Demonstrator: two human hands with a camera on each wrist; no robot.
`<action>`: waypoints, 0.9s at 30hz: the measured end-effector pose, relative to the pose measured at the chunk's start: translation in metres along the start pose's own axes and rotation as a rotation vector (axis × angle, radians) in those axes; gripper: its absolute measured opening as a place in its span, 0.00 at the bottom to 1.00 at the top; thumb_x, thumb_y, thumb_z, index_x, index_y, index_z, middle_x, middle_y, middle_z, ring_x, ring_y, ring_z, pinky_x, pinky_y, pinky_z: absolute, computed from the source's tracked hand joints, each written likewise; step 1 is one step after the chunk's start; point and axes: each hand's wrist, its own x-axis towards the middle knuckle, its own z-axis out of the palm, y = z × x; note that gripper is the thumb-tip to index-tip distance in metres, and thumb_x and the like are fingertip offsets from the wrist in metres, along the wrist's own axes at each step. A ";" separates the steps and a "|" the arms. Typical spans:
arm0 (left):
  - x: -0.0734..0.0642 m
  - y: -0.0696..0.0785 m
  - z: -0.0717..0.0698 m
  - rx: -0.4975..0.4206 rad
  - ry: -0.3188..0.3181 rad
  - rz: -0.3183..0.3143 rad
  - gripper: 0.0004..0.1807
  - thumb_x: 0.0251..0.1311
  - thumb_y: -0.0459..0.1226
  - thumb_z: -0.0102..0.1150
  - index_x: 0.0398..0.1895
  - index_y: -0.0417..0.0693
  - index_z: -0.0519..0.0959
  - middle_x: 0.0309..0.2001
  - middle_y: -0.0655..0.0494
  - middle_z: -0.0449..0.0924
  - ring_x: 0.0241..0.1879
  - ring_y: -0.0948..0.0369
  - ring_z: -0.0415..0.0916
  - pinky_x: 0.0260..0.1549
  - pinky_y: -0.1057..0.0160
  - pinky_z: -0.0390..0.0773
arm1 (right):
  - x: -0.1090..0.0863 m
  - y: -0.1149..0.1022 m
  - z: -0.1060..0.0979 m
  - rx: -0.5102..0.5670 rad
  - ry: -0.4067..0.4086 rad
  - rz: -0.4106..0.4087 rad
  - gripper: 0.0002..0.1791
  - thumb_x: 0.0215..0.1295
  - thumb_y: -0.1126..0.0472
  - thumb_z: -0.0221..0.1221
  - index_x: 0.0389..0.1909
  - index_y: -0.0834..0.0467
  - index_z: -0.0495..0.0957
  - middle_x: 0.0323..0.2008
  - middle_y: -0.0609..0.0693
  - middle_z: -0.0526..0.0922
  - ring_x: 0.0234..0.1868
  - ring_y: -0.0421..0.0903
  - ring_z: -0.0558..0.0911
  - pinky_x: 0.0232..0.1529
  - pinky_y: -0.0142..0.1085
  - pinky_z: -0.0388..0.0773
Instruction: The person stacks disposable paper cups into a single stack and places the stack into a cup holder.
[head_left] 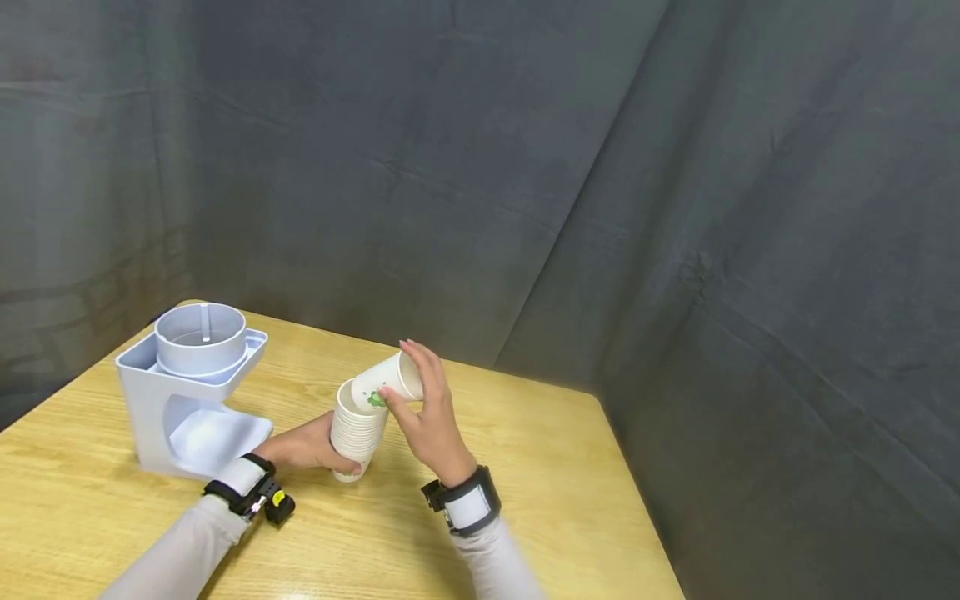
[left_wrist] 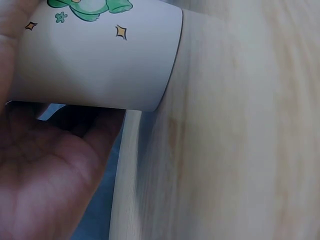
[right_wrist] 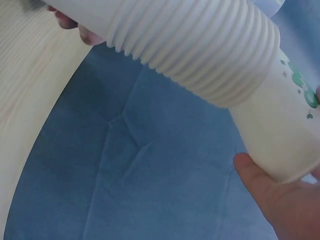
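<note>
My left hand (head_left: 309,444) grips a tall stack of nested white paper cups (head_left: 356,437) around its lower part. The stack stands nearly upright, its top cup's mouth facing up. In the left wrist view, the lowest cup (left_wrist: 105,65) bears a green cartoon print and small yellow stars, and its base end is right at the tabletop. My right hand (head_left: 437,429) holds a single paper cup (head_left: 386,383) with a green print between thumb and fingers. That cup is tilted, its mouth toward my right palm and its other end at the stack's mouth, as the right wrist view also shows.
Left of my hands stands a white plastic stand (head_left: 146,417) with a round tub (head_left: 202,358) on top and a lower shelf (head_left: 217,437). The wooden table (head_left: 555,483) meets dark grey curtains (head_left: 420,167) at the back and right.
</note>
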 end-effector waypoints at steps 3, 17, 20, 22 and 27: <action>0.000 0.001 0.000 0.005 -0.009 0.017 0.42 0.49 0.35 0.76 0.66 0.34 0.63 0.53 0.44 0.78 0.51 0.55 0.76 0.54 0.52 0.74 | 0.000 -0.002 0.003 -0.022 -0.051 -0.024 0.35 0.68 0.59 0.66 0.74 0.50 0.64 0.74 0.53 0.63 0.74 0.51 0.65 0.69 0.49 0.69; 0.000 0.003 -0.001 0.011 -0.026 0.017 0.41 0.51 0.35 0.76 0.65 0.34 0.62 0.53 0.43 0.77 0.52 0.51 0.75 0.53 0.56 0.75 | -0.002 -0.003 0.033 -0.119 -0.256 0.004 0.27 0.78 0.52 0.54 0.73 0.55 0.65 0.71 0.54 0.66 0.73 0.50 0.62 0.69 0.45 0.69; -0.001 0.001 -0.001 0.014 -0.023 0.020 0.44 0.52 0.36 0.76 0.67 0.32 0.60 0.54 0.43 0.76 0.52 0.55 0.76 0.52 0.62 0.75 | -0.005 0.001 0.040 -0.184 -0.284 0.004 0.29 0.77 0.51 0.55 0.74 0.56 0.64 0.70 0.53 0.68 0.72 0.50 0.63 0.68 0.42 0.69; -0.001 0.001 0.000 0.018 -0.021 0.018 0.45 0.52 0.36 0.76 0.68 0.32 0.59 0.55 0.42 0.75 0.53 0.55 0.75 0.53 0.64 0.74 | -0.007 0.002 0.043 -0.198 -0.280 0.006 0.30 0.76 0.51 0.55 0.74 0.57 0.63 0.70 0.54 0.69 0.72 0.50 0.63 0.67 0.41 0.69; -0.002 0.001 0.000 0.010 0.006 0.014 0.42 0.51 0.35 0.76 0.66 0.31 0.62 0.53 0.43 0.77 0.51 0.53 0.76 0.52 0.62 0.75 | -0.007 0.003 0.042 -0.097 -0.270 0.082 0.34 0.76 0.49 0.55 0.77 0.57 0.57 0.73 0.55 0.64 0.73 0.49 0.62 0.67 0.44 0.70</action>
